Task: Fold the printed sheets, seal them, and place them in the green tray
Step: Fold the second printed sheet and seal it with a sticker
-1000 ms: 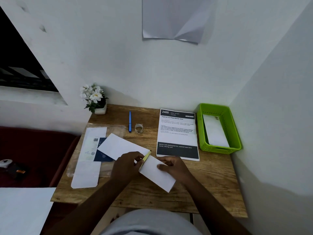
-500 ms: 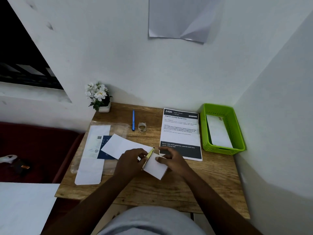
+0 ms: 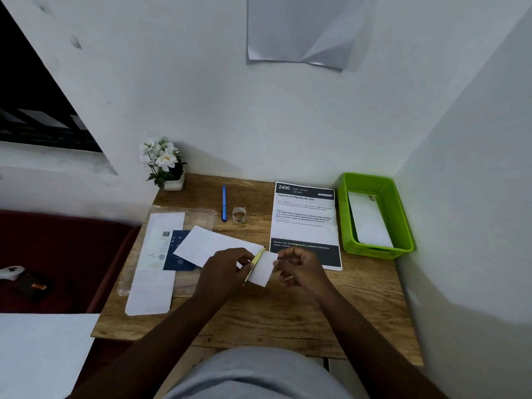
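A white envelope (image 3: 207, 244) lies slanted on the wooden desk (image 3: 288, 312), its mouth edged with a yellow strip (image 3: 256, 262). My left hand (image 3: 224, 267) pinches the envelope at that mouth. A folded white sheet (image 3: 263, 269) sticks out of the mouth by a short length, and my right hand (image 3: 302, 266) holds its outer edge with the fingertips. A printed sheet (image 3: 305, 214) lies flat behind my right hand. The green tray (image 3: 345, 220) stands at the back right with one white envelope (image 3: 370, 223) inside.
A long white envelope pack in clear plastic (image 3: 157, 254) lies at the left, with a dark blue card (image 3: 178, 249) on it. A blue pen (image 3: 224, 203), a small clear tape roll (image 3: 239, 216) and a flower pot (image 3: 165, 165) stand further back. Walls close the back and right.
The folded sheet has slid further into the envelope, so much less of it shows. My right hand moved left toward my left hand. The camera tilted slightly.
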